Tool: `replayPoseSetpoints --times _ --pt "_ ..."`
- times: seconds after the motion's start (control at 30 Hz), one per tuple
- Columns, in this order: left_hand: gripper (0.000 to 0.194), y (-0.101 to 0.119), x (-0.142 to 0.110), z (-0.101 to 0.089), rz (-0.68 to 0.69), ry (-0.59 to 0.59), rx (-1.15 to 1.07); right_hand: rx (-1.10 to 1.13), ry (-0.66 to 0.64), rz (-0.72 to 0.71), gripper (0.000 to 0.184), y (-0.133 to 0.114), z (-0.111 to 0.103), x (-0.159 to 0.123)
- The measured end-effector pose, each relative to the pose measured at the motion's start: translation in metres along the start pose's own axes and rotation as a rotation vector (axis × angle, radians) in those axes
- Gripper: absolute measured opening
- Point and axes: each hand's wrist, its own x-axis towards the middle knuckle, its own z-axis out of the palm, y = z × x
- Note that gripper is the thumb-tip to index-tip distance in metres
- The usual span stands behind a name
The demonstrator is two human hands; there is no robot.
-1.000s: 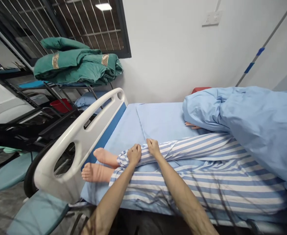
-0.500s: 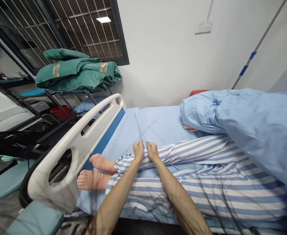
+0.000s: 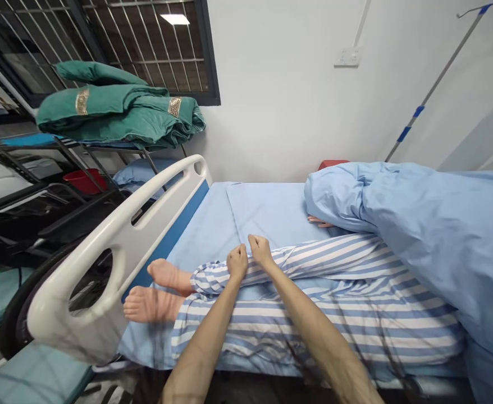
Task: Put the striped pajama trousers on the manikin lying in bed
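Observation:
Both my hands are closed into fists over the far lower leg of a figure lying on the bed. My left hand [image 3: 237, 260] rests on or just above the blue-and-white striped trouser leg [image 3: 217, 276]; whether it touches the cloth I cannot tell. My right hand [image 3: 259, 248] is a little farther out and higher, beside the left one, partly over the pale blue sheet [image 3: 267, 207]. Nothing shows in either fist. The bare feet [image 3: 154, 304] point toward the footboard, and the upper body is hidden under a blue quilt [image 3: 432, 224].
A white footboard [image 3: 53, 325] closes the bed's left end. Behind it stand folded green blankets [image 3: 115, 115] on a rack, a red basin [image 3: 85, 180] and a wheelchair [image 3: 56, 224]. A drip pole [image 3: 429, 92] rises at the back right by the wall.
My right fist has lifted slightly, up and away from the leg, while the left stays over it. The view has shifted a little, showing more of the drip pole's top.

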Motion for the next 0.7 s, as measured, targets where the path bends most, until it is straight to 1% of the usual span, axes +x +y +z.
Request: replayPoseSetpoints --times 0.13,0.2,0.27,0.37,0.43,0.5,0.57,0.6,0.7 --pt "0.041 -0.001 0.0 0.002 -0.019 0.006 0.001 0.039 0.059 -0.067 0.045 -0.037 -0.033 0.027" --pt "0.041 -0.001 0.0 0.002 -0.026 0.005 0.003 0.052 0.074 -0.067 0.045 -0.04 -0.043 0.034" --pt "0.041 0.0 -0.001 0.002 -0.023 0.008 0.005 0.043 0.087 -0.033 0.045 -0.027 -0.045 0.032" --pt "0.042 0.0 -0.002 0.002 -0.001 0.029 -0.001 -0.029 0.077 0.023 0.045 0.011 -0.037 0.014" --pt "0.042 -0.001 -0.003 0.002 0.02 0.042 -0.008 -0.081 0.059 0.024 0.044 0.037 -0.029 0.001" --pt "0.041 -0.003 -0.003 0.002 0.032 0.037 -0.02 -0.098 0.06 0.018 0.045 0.054 -0.024 -0.005" --pt "0.04 -0.002 -0.002 0.003 0.016 0.031 -0.064 -0.084 0.062 0.02 0.045 0.06 -0.023 -0.006" --pt "0.039 -0.001 -0.001 0.003 -0.016 0.04 -0.108 -0.072 0.059 0.023 0.045 0.061 -0.023 -0.006" --pt "0.036 0.016 0.005 0.002 -0.114 0.098 -0.264 -0.03 0.065 0.041 0.045 0.058 -0.026 -0.004"
